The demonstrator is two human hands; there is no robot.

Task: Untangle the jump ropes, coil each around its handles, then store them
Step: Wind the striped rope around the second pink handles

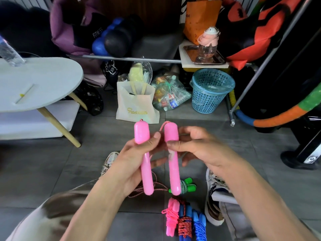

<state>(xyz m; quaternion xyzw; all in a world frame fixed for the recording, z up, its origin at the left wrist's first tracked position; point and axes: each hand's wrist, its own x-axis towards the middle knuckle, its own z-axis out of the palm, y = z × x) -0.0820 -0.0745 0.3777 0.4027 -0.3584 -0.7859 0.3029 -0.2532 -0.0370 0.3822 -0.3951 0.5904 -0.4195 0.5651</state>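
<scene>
Two pink jump-rope handles are held upright, side by side with a gap between them, long axes running near-vertical in the frame. The left handle (145, 159) is gripped by the left hand (132, 164) around its middle; the right handle (172, 157) is pinched by the right hand (196, 148) near its upper part. A pink-and-white cord (147, 188) is seen trailing down to the grey tiled floor (260, 162). Below, three coiled ropes – pink (171, 218), red-and-blue (185, 221), blue (199, 223) – lie together, and a green-handled one (185, 185) just above them. Beyond stand a white paper bag (137, 103), a blue mesh basket (211, 91) and a white oval table (34, 84).
</scene>
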